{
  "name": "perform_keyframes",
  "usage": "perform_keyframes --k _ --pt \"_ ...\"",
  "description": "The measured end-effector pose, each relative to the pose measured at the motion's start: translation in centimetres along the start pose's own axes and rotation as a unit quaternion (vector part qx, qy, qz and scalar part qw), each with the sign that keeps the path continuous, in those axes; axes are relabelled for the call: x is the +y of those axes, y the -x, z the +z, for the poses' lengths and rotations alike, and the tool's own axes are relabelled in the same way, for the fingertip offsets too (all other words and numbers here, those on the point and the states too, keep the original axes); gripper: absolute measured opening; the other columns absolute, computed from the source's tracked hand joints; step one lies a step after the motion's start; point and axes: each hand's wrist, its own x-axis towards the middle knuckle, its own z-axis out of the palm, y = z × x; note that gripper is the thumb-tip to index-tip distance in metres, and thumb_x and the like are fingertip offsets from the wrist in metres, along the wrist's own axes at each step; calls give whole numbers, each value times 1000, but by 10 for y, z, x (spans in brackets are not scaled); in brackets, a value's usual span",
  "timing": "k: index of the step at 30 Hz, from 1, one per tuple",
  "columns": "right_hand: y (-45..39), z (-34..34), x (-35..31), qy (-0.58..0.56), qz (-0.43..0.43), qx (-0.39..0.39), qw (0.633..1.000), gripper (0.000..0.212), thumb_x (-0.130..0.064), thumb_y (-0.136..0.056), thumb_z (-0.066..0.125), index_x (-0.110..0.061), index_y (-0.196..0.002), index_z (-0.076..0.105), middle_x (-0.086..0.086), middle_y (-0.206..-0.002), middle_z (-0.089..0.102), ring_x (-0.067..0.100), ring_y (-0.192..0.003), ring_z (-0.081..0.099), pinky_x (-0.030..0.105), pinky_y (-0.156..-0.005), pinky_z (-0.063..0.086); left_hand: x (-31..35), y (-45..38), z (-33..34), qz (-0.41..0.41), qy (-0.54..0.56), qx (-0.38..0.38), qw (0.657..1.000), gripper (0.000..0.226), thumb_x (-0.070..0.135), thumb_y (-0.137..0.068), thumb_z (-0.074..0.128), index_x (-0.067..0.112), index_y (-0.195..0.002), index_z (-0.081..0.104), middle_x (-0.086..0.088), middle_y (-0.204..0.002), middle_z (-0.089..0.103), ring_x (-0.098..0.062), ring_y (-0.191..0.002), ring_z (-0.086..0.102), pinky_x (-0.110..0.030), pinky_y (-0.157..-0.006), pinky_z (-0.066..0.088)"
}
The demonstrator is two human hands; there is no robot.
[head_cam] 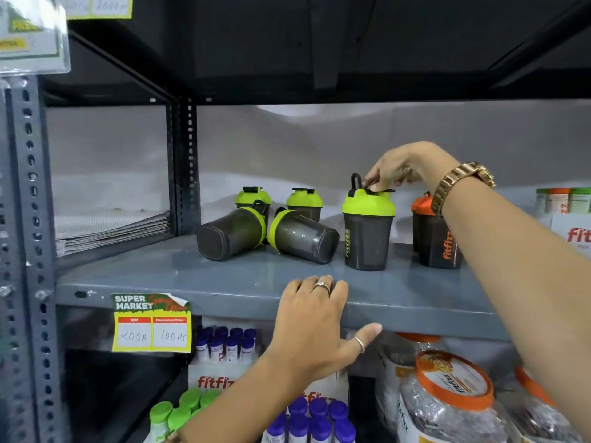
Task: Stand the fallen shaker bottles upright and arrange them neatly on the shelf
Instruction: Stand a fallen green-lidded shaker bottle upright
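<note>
Two dark shaker bottles with green lids lie on their sides on the grey shelf [192, 276]: one at the left [230, 233], one beside it [303, 236]. Behind them two more green-lidded shakers [252, 196] [303, 201] stand upright. An upright green-lidded shaker [367, 228] stands further right, and my right hand [403, 167] pinches the cap on its lid from above. An orange-lidded shaker [435, 238] stands to its right, partly hidden by my forearm. My left hand [316, 321] rests over the shelf's front edge, fingers on top and thumb below.
Steel uprights [32, 219] frame the shelf at left, with a stack of grey sheets [112, 228] behind. A price tag [152, 324] hangs on the shelf edge. White boxes [572, 231] stand at far right. Small bottles [227, 343] and large jars [447, 398] fill the shelf below.
</note>
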Motion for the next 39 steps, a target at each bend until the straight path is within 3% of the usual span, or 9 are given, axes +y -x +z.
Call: perform_keyframes --k 3,5,9,21,27,29,32,35,39 --pt "-4 1 9 -34 -1 0 999 39 7 -94 42 -10 -124 60 8 -105 54 20 -73 42 25 -57 32 0 0 1 -2 8 2 1000 62 69 -79 30 16 -92 61 -3 -93 69 -23 -85 63 -36 -78 48" --pt "-9 6 16 -47 -2 39 998 44 15 -89 40 -8 -115 66 11 -103 63 22 -78 54 27 -64 44 0 0 1 -4 13 3 1000 62 69 -79 30 16 -92 61 -3 -93 69 -24 -85 62 -37 -78 48" --pt "-17 17 28 -136 -12 114 984 43 14 -88 39 -8 -102 73 9 -116 71 27 -110 65 36 -98 51 1 0 2 -8 13 8 1000 62 68 -79 30 16 -90 61 -3 -90 68 -24 -82 62 -36 -76 48" --pt "-36 45 43 -260 -77 228 935 43 18 -81 36 3 -100 72 14 -112 71 15 -104 61 26 -96 44 3 -1 1 -22 19 12 1000 58 67 -78 33 16 -83 60 -1 -84 67 -23 -78 61 -36 -72 48" --pt "-40 53 48 -288 -63 245 924 38 11 -86 43 -10 -95 74 11 -100 69 17 -97 57 28 -86 49 4 -1 -1 -23 18 -1 1000 59 67 -78 32 15 -84 60 -2 -84 67 -23 -78 61 -36 -72 47" --pt "-39 55 50 -302 -57 260 916 38 13 -86 44 -6 -104 71 16 -107 68 17 -103 57 28 -88 47 3 -1 -3 -20 18 -11 1000 61 67 -78 31 15 -87 61 -2 -87 67 -23 -81 61 -36 -76 47" --pt "-34 54 47 -355 -53 333 872 54 22 -83 32 1 -125 59 17 -129 60 26 -124 55 27 -108 38 1 -1 -6 -11 27 -23 999 67 68 -78 28 12 -94 61 -3 -92 68 -25 -87 61 -38 -83 45" --pt "-20 46 39 -368 -44 450 813 60 22 -79 30 -5 -121 63 12 -125 64 21 -112 60 21 -98 43 -2 0 -9 -4 36 -31 999 70 67 -78 27 9 -101 59 -5 -96 68 -26 -91 62 -38 -85 45" --pt "-1 44 14 -296 -83 498 811 54 19 -69 34 -7 -100 70 15 -109 67 14 -90 52 25 -79 43 -12 4 -14 5 -3 -45 999 64 62 -78 34 9 -99 64 -6 -94 71 -25 -86 66 -37 -77 52"
